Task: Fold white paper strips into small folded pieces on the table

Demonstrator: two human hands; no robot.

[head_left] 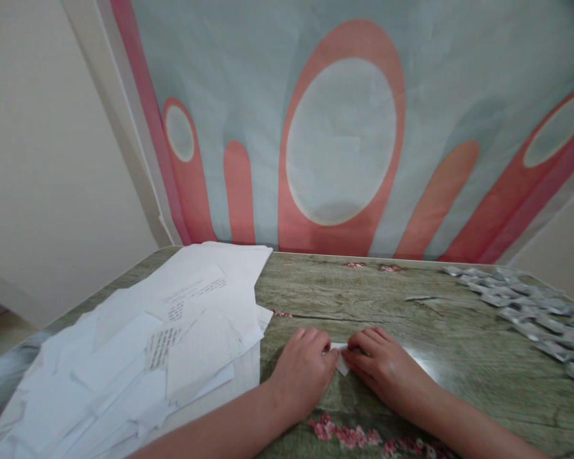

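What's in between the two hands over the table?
A small piece of white paper is between the left hand and the right hand, seen in the head view.

- Small white paper piece (343, 368), partly hidden, its full shape unclear.
- Pinched between the left hand (303, 370) and right hand (381, 362).
- Pointed corner facing the viewer, on or just above the table (335, 292).

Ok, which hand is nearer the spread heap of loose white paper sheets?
Left. The left hand is just to the right of the heap; the right hand is farther away, across the small white paper piece between them.
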